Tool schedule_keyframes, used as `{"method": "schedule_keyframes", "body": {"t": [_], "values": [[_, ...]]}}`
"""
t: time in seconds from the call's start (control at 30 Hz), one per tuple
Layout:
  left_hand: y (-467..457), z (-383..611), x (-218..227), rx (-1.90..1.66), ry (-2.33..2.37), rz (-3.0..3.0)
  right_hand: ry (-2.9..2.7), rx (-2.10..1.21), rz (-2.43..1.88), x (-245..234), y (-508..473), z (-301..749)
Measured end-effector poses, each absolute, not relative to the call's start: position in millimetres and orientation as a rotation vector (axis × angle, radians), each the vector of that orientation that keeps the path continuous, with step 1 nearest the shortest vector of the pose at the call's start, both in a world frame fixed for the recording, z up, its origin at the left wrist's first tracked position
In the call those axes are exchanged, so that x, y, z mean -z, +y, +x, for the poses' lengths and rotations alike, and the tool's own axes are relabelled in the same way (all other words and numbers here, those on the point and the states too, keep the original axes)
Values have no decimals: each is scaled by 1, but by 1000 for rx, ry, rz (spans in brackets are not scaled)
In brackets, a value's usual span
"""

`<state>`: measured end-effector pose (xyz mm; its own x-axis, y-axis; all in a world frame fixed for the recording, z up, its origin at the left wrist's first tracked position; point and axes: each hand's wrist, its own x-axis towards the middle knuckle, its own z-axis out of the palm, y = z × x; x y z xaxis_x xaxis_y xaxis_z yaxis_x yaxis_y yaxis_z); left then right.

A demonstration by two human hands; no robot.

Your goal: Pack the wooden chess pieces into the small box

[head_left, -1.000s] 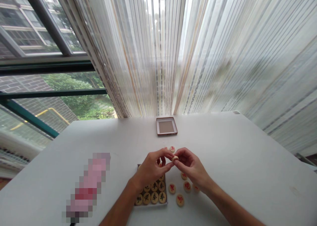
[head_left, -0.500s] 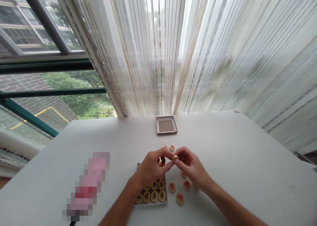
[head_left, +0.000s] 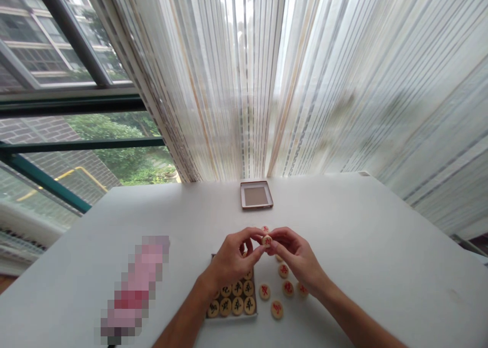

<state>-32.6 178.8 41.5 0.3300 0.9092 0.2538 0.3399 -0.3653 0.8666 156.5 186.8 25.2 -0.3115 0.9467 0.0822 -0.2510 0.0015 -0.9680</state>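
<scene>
Between both sets of fingertips is a round wooden Chinese chess piece (head_left: 267, 242) with a red character facing me. My left hand (head_left: 232, 256) pinches it from the left, above the box, and my right hand (head_left: 297, 254) pinches it from the right. Under my left forearm and hand lies an open box (head_left: 231, 317) with rows of black-character pieces (head_left: 238, 305); its far part is hidden. Several loose red-character pieces (head_left: 277, 310) lie on the table beside the box, some partly covered by my right hand.
A shallow box lid (head_left: 256, 194) lies further back on the white table (head_left: 343, 216). On the left is a blurred-out pink object (head_left: 133, 282) with a dark cord end. A striped curtain (head_left: 247, 84) hangs behind the table, with a window at left.
The chess piece has turned in my fingers, from edge-on to showing its red character. Both hands stay in nearly the same place.
</scene>
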Motion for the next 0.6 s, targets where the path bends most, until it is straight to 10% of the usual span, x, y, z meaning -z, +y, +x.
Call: {"method": "schedule_keyframes", "body": {"t": [0.6], "values": [[181, -32, -39, -1054, 1150, 1724, -1350, -1428, -841, -18, 183, 153]]}}
